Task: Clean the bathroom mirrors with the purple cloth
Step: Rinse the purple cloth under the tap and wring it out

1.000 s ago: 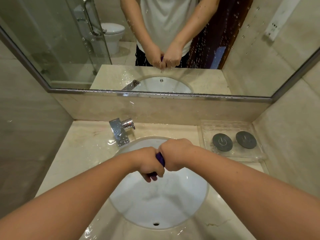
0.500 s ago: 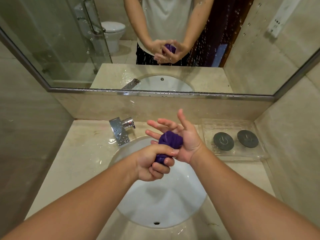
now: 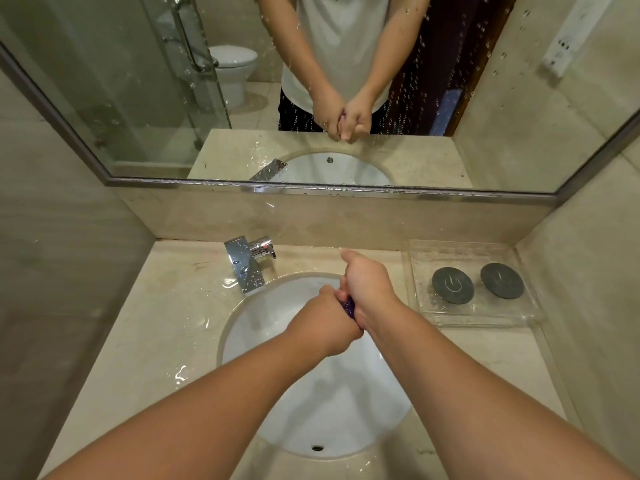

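The mirror [image 3: 519,116] runs across the back wall from the left edge to the right corner. Its glass is speckled with water drops, and its metal bottom edge sits above a strip of stone. Below it, the left part of the beige counter [image 3: 156,323] is bare but wet, with small puddles near the sink rim, and it is hemmed in by the tiled side wall. A chrome faucet [image 3: 247,265] stands at the back left of the round white sink [image 3: 263,317], its spout reaching just over the rim.

Over the middle of the basin the two hands meet. The left hand [image 3: 329,320] is closed in a fist, nearer the camera. The purple cloth [image 3: 347,307] shows only as a thin sliver squeezed between the fists. The right hand [image 3: 367,282] is clenched round its far end, pressed against the left. The basin below the hands is open down to the drain [image 3: 316,447].

To the right, well apart from the hands, a clear tray [image 3: 485,317] sits on the counter against the right wall. It holds two grey discs [image 3: 452,285] side by side.
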A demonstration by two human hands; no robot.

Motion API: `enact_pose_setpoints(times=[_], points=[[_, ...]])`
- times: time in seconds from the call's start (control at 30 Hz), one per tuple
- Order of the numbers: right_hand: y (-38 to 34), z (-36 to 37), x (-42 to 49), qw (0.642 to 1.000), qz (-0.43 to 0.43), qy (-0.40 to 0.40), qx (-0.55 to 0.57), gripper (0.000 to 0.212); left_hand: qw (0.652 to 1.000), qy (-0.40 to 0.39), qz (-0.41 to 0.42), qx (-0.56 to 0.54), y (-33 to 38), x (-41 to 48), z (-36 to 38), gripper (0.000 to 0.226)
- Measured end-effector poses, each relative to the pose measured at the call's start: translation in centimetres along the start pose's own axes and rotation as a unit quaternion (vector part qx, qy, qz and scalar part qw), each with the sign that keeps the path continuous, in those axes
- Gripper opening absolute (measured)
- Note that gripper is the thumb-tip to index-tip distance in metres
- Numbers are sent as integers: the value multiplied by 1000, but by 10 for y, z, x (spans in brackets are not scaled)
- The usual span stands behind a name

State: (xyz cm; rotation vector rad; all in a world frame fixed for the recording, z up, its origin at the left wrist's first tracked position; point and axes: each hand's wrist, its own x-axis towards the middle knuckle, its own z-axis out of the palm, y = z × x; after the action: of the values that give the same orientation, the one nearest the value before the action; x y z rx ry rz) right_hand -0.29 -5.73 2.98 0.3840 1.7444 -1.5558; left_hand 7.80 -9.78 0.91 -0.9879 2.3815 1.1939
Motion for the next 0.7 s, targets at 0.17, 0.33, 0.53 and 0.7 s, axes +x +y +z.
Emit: enact_pose_setpoints(times=[0.17, 0.33, 0.53, 0.7], points=[[-2, 6, 5, 998, 0, 70, -4, 21, 997, 21, 24, 72, 1, 6, -2, 25], [-11, -2, 3, 999, -2, -43, 21, 41, 982, -156, -42, -102, 12, 4, -22, 11], [-30, -35, -1, 921, -46, -326, 209, 44, 813, -372, -107, -435, 23, -16, -50, 15], [-21, -44, -6, 834, -64, -510, 200, 69, 726, -454, -99, -507, 30, -31, -46, 16]])
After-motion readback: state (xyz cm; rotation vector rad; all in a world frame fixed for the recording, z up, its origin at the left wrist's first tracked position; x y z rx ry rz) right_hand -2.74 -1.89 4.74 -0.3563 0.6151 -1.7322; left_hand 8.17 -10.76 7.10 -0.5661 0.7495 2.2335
